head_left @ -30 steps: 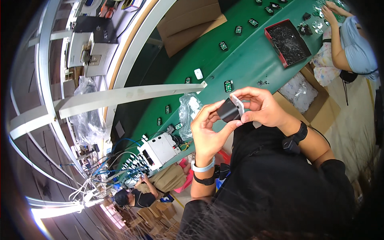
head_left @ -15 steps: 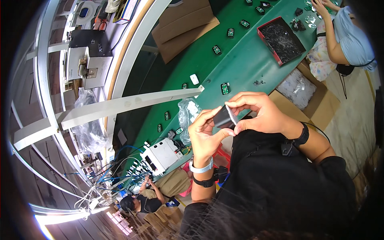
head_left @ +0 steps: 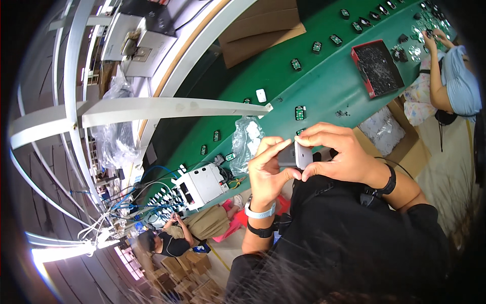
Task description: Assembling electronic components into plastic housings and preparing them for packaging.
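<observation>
Between my two hands is a small rounded case with a dark grey half (head_left: 287, 156) on the left and a white shell (head_left: 304, 156) on the right. My left hand (head_left: 264, 175) pinches the dark half between thumb and fingers. My right hand (head_left: 338, 154) grips the white shell the same way, its thumb tip meeting my left thumb. Whether the two halves are fully joined, I cannot tell. Just beyond my fingers lies a green circuit board in a black casing (head_left: 300, 113). A white cover (head_left: 260, 95) rests farther left on the green bench.
Several board units sit along the green bench (head_left: 329, 71). A red box of small black parts (head_left: 377, 68) stands at the right, near a co-worker (head_left: 458, 81). A white post (head_left: 177, 108) crosses on the left, beside a plastic bag (head_left: 247, 137) and a white machine (head_left: 203, 186).
The case has turned so the white shell's side shows more. Both hands still hold it. The whole view has shifted, bringing more of the bench's far right into sight.
</observation>
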`<state>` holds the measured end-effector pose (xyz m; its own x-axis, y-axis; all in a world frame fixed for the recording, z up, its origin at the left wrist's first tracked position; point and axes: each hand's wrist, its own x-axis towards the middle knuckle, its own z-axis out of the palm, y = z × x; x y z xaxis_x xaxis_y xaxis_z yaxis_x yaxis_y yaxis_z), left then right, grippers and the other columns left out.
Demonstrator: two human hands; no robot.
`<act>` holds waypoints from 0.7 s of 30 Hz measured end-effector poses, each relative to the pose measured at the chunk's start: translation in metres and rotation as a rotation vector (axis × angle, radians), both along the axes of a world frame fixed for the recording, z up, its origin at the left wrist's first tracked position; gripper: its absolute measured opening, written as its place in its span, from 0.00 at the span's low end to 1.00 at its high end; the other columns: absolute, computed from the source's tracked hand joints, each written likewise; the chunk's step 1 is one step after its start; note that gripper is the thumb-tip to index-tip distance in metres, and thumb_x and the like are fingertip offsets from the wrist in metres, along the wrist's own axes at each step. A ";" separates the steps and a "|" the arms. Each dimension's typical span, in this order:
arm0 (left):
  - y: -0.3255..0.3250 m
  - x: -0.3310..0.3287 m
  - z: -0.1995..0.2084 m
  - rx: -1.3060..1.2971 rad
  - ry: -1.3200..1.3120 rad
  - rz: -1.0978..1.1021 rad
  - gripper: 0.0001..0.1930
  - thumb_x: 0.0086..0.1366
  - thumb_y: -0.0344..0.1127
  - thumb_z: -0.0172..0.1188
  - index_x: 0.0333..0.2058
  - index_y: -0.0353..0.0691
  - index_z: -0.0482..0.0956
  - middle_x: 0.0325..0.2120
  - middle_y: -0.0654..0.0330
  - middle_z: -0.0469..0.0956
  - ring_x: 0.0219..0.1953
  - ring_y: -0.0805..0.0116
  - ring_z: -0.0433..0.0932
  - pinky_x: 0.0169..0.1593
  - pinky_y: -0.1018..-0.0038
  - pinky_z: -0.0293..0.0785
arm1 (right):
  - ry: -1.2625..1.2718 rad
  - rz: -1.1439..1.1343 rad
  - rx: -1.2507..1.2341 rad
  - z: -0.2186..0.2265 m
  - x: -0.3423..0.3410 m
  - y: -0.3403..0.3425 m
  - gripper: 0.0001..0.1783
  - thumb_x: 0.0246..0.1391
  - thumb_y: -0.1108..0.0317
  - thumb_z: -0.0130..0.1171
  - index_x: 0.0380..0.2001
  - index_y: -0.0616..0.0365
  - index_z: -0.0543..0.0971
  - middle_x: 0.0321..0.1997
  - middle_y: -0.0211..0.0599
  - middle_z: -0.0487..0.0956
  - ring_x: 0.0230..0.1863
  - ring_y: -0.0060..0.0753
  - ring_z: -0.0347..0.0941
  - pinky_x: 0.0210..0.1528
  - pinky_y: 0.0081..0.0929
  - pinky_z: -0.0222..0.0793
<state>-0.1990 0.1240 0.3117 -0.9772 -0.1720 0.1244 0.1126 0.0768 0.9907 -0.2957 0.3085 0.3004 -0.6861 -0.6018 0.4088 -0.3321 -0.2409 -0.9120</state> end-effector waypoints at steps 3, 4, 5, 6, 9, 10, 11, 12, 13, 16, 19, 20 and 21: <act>0.003 0.010 -0.010 0.513 -0.268 0.173 0.32 0.54 0.16 0.68 0.60 0.33 0.73 0.41 0.63 0.74 0.42 0.76 0.77 0.47 0.76 0.77 | 0.062 -0.044 -0.008 -0.006 -0.002 -0.019 0.31 0.36 0.63 0.80 0.46 0.64 0.81 0.44 0.44 0.81 0.44 0.39 0.79 0.46 0.29 0.76; 0.002 0.013 -0.013 0.554 -0.285 0.192 0.32 0.59 0.14 0.62 0.63 0.33 0.68 0.44 0.63 0.74 0.42 0.78 0.76 0.47 0.77 0.75 | 0.033 -0.058 0.039 -0.006 -0.003 -0.026 0.31 0.36 0.63 0.80 0.45 0.64 0.81 0.43 0.43 0.80 0.44 0.38 0.79 0.45 0.29 0.76; -0.001 0.014 -0.018 0.554 -0.276 0.221 0.32 0.59 0.14 0.62 0.63 0.33 0.68 0.44 0.63 0.74 0.42 0.78 0.76 0.47 0.77 0.75 | 0.005 -0.070 0.085 -0.007 -0.003 -0.034 0.30 0.36 0.63 0.80 0.43 0.64 0.81 0.43 0.42 0.79 0.43 0.38 0.79 0.45 0.29 0.76; -0.005 0.016 -0.023 0.549 -0.277 0.262 0.32 0.59 0.14 0.62 0.63 0.33 0.68 0.45 0.62 0.75 0.42 0.78 0.76 0.49 0.78 0.75 | 0.007 -0.078 0.058 -0.011 -0.003 -0.043 0.28 0.37 0.64 0.80 0.42 0.64 0.80 0.43 0.43 0.79 0.41 0.37 0.78 0.43 0.28 0.75; -0.022 0.021 -0.027 0.526 -0.224 0.254 0.30 0.61 0.16 0.61 0.63 0.30 0.66 0.50 0.57 0.77 0.50 0.72 0.77 0.55 0.75 0.74 | 0.143 -0.110 0.123 -0.038 0.005 -0.071 0.28 0.38 0.67 0.79 0.42 0.64 0.79 0.44 0.43 0.78 0.38 0.36 0.77 0.41 0.27 0.74; -0.028 0.023 -0.028 0.445 -0.265 0.254 0.30 0.62 0.18 0.62 0.63 0.29 0.65 0.52 0.54 0.76 0.52 0.70 0.77 0.55 0.73 0.75 | 0.186 -0.079 0.141 -0.040 0.009 -0.080 0.24 0.41 0.72 0.76 0.43 0.64 0.78 0.45 0.43 0.77 0.38 0.36 0.77 0.41 0.27 0.75; -0.035 0.025 -0.029 0.366 -0.307 0.255 0.30 0.63 0.19 0.62 0.64 0.28 0.65 0.54 0.52 0.75 0.54 0.67 0.76 0.55 0.71 0.76 | 0.193 -0.038 0.128 -0.040 0.011 -0.090 0.24 0.41 0.72 0.76 0.43 0.64 0.78 0.45 0.43 0.77 0.38 0.36 0.77 0.41 0.27 0.75; -0.043 0.028 -0.037 0.407 -0.300 0.287 0.30 0.63 0.19 0.62 0.64 0.28 0.64 0.53 0.52 0.76 0.53 0.68 0.77 0.55 0.72 0.76 | 0.117 0.026 0.218 -0.041 0.011 -0.099 0.22 0.42 0.73 0.74 0.43 0.64 0.78 0.45 0.42 0.77 0.39 0.35 0.78 0.41 0.28 0.76; -0.053 0.033 -0.050 0.446 -0.291 0.320 0.30 0.63 0.19 0.63 0.63 0.27 0.64 0.52 0.52 0.77 0.51 0.68 0.77 0.54 0.73 0.76 | 0.046 0.090 0.309 -0.044 0.010 -0.109 0.20 0.44 0.75 0.72 0.43 0.64 0.78 0.45 0.42 0.77 0.40 0.34 0.78 0.42 0.28 0.76; -0.091 0.055 -0.086 0.331 -0.360 0.327 0.30 0.64 0.21 0.63 0.64 0.25 0.63 0.52 0.52 0.77 0.50 0.69 0.79 0.54 0.74 0.76 | -0.166 0.286 0.367 -0.072 0.011 -0.149 0.20 0.47 0.77 0.68 0.45 0.64 0.77 0.44 0.39 0.79 0.40 0.30 0.79 0.41 0.27 0.77; -0.133 0.077 -0.121 0.404 -0.363 0.387 0.30 0.64 0.25 0.65 0.62 0.25 0.66 0.49 0.52 0.79 0.47 0.70 0.79 0.51 0.74 0.76 | -0.169 0.411 0.481 -0.097 0.027 -0.194 0.21 0.48 0.78 0.67 0.48 0.63 0.76 0.43 0.38 0.80 0.38 0.27 0.79 0.42 0.26 0.77; -0.150 0.083 -0.131 0.217 -0.458 0.373 0.29 0.63 0.28 0.66 0.61 0.26 0.67 0.45 0.52 0.81 0.45 0.71 0.80 0.48 0.73 0.77 | -0.256 0.425 0.505 -0.114 0.034 -0.207 0.22 0.49 0.78 0.68 0.48 0.63 0.76 0.42 0.37 0.81 0.38 0.26 0.79 0.42 0.26 0.77; -0.169 0.086 -0.139 0.032 -0.558 0.361 0.29 0.62 0.30 0.68 0.59 0.26 0.69 0.41 0.52 0.83 0.42 0.71 0.81 0.46 0.73 0.78 | -0.348 0.439 0.533 -0.132 0.038 -0.226 0.22 0.49 0.78 0.68 0.48 0.62 0.76 0.41 0.37 0.81 0.38 0.25 0.79 0.42 0.26 0.77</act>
